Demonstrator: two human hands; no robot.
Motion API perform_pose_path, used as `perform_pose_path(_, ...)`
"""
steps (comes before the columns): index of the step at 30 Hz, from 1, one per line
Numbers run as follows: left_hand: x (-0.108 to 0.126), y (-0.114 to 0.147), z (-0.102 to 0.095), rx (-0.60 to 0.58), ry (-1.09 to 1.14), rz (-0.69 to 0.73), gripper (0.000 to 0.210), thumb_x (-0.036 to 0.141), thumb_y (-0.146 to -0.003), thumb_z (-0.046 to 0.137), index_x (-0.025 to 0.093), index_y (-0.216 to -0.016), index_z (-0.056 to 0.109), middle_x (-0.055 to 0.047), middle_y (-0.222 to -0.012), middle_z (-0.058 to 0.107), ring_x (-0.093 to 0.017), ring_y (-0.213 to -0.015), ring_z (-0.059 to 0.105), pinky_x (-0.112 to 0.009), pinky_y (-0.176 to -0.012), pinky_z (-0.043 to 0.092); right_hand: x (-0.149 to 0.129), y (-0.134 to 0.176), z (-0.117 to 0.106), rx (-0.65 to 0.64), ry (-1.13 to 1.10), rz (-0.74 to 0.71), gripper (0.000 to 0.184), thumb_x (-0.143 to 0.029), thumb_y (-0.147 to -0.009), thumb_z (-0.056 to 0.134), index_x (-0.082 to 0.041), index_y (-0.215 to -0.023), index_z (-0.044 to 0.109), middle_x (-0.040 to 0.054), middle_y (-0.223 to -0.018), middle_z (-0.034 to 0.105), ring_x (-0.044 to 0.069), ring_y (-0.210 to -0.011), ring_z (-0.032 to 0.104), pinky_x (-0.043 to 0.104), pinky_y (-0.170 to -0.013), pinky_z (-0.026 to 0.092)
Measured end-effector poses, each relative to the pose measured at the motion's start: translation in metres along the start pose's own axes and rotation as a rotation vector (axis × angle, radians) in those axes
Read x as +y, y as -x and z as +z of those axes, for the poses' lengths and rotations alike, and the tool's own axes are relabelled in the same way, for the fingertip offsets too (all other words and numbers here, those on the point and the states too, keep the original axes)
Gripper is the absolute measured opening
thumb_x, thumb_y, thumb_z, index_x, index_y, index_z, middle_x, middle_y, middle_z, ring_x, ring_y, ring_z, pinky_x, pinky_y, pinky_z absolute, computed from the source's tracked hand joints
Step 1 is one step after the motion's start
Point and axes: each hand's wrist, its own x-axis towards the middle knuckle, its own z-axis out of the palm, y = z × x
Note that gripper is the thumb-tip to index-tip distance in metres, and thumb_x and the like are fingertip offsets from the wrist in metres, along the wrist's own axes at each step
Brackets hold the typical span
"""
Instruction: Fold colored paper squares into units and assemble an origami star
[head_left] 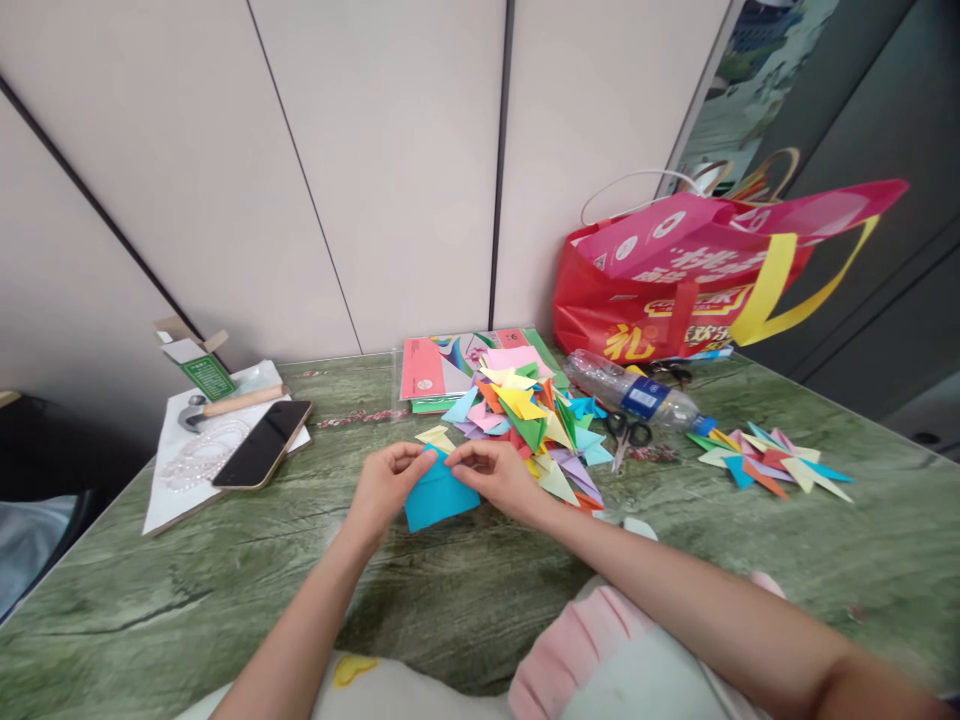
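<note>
A sheet of blue paper [442,497] is held up a little above the green table, partly folded near its top edge. My left hand [390,482] is closed on its upper left part, thumb and fingers pinching the edge. Close beside it, my right hand [499,480] pinches the same paper at the upper right. Just behind the hands lies a pale yellow folded paper piece [436,437]. A heap of many-coloured folded paper pieces [525,405] spreads behind and to the right of my right hand, partly over packs of coloured paper [439,370].
Scissors [628,432] and a plastic bottle [637,390] lie right of the heap. Further right is a smaller cluster of folded pieces [772,458]. A red gift bag [675,290] stands behind. On the left are a phone [262,445], a hammer [232,402] and a green-and-white box [208,372].
</note>
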Motion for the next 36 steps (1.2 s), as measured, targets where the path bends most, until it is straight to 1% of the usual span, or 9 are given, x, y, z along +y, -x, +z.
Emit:
perform_pose_path(4, -0.0018, 0.0006, 0.0016, -0.046, 0.019, -0.016, 0.033, 0.039, -0.057, 0.070, 0.012, -0.075, 0.066, -0.002, -0.057, 0.064, -0.014, -0.053, 0.055, -0.023, -0.050, 0.042, 0.0018, 0.0010, 0.0006, -0.031, -0.021, 0.018, 0.020, -0.024, -0.066, 0.062, -0.014, -0.084, 0.063, 0.0035, -0.077, 0.063, 0.012, -0.064, 0.054, 0.021, -0.054, 0.040)
perform_pose_path(11, 0.0012, 0.0022, 0.0034, 0.002, 0.012, -0.010, 0.034, 0.043, -0.056, 0.069, 0.012, -0.069, 0.067, 0.000, -0.054, 0.061, -0.011, -0.049, 0.050, -0.020, -0.046, 0.037, 0.0025, 0.0005, 0.0006, 0.000, -0.022, 0.012, 0.020, -0.027, -0.066, 0.063, -0.014, -0.081, 0.063, 0.0021, -0.072, 0.062, 0.010, -0.061, 0.052, 0.021, -0.053, 0.040)
perform_pose_path(15, 0.0014, 0.0018, 0.0029, 0.031, -0.028, 0.018, 0.031, 0.042, -0.059, 0.066, 0.013, -0.067, 0.066, 0.001, -0.055, 0.058, -0.011, -0.052, 0.048, -0.020, -0.048, 0.035, 0.0006, 0.0008, 0.0008, 0.001, -0.011, 0.023, 0.021, -0.030, -0.066, 0.063, -0.014, -0.081, 0.063, 0.0018, -0.070, 0.061, 0.010, -0.057, 0.051, 0.021, -0.050, 0.039)
perform_pose_path(19, 0.0003, 0.0008, 0.0022, 0.032, -0.051, 0.041, 0.031, 0.044, -0.061, 0.064, 0.013, -0.064, 0.065, 0.002, -0.052, 0.056, -0.010, -0.050, 0.045, -0.020, -0.046, 0.034, -0.0002, 0.0008, 0.0006, 0.019, 0.004, -0.003, 0.018, -0.029, -0.068, 0.061, -0.015, -0.079, 0.063, 0.0020, -0.071, 0.062, 0.011, -0.061, 0.053, 0.021, -0.052, 0.040)
perform_pose_path(22, 0.0003, 0.0009, 0.0023, 0.029, -0.039, 0.047, 0.032, 0.045, -0.060, 0.065, 0.013, -0.065, 0.066, 0.001, -0.054, 0.059, -0.011, -0.051, 0.048, -0.021, -0.047, 0.036, 0.0006, 0.0000, 0.0000, 0.039, 0.016, -0.028, 0.015, -0.027, -0.069, 0.060, -0.015, -0.078, 0.063, 0.0023, -0.073, 0.063, 0.012, -0.065, 0.055, 0.022, -0.055, 0.041)
perform_pose_path(26, 0.0010, 0.0022, 0.0025, -0.024, 0.018, 0.018, 0.034, 0.043, -0.054, 0.070, 0.013, -0.071, 0.067, -0.003, -0.060, 0.065, -0.015, -0.057, 0.056, -0.023, -0.052, 0.043, 0.0017, -0.0003, -0.0006, 0.040, 0.019, -0.043, 0.013, -0.025, -0.070, 0.059, -0.015, -0.079, 0.063, 0.0028, -0.074, 0.063, 0.013, -0.067, 0.055, 0.022, -0.056, 0.042)
perform_pose_path(28, 0.0011, 0.0025, 0.0023, -0.028, 0.026, 0.007, 0.035, 0.042, -0.054, 0.071, 0.013, -0.072, 0.067, -0.004, -0.060, 0.065, -0.015, -0.057, 0.056, -0.024, -0.051, 0.043, 0.0013, 0.0002, -0.0005, 0.023, 0.017, -0.036, 0.014, -0.025, -0.071, 0.059, -0.015, -0.080, 0.062, 0.0029, -0.074, 0.063, 0.012, -0.067, 0.055, 0.022, -0.055, 0.041)
perform_pose_path(32, 0.0007, 0.0019, 0.0014, 0.035, 0.002, 0.008, 0.036, 0.043, -0.053, 0.071, 0.012, -0.071, 0.067, -0.004, -0.060, 0.066, -0.015, -0.054, 0.056, -0.023, -0.048, 0.043, -0.0005, 0.0014, 0.0004, -0.027, -0.016, -0.009, 0.018, -0.028, -0.071, 0.058, -0.015, -0.084, 0.061, 0.0027, -0.076, 0.062, 0.012, -0.066, 0.055, 0.022, -0.056, 0.042)
perform_pose_path(36, 0.0015, 0.0018, 0.0015, 0.051, -0.001, 0.012, 0.036, 0.043, -0.052, 0.072, 0.012, -0.070, 0.067, -0.004, -0.061, 0.066, -0.016, -0.055, 0.057, -0.023, -0.048, 0.043, -0.0002, 0.0009, 0.0011, 0.002, -0.084, -0.016, 0.027, -0.028, -0.071, 0.059, -0.017, -0.095, 0.054, 0.0018, -0.078, 0.060, 0.012, -0.071, 0.057, 0.024, -0.062, 0.044)
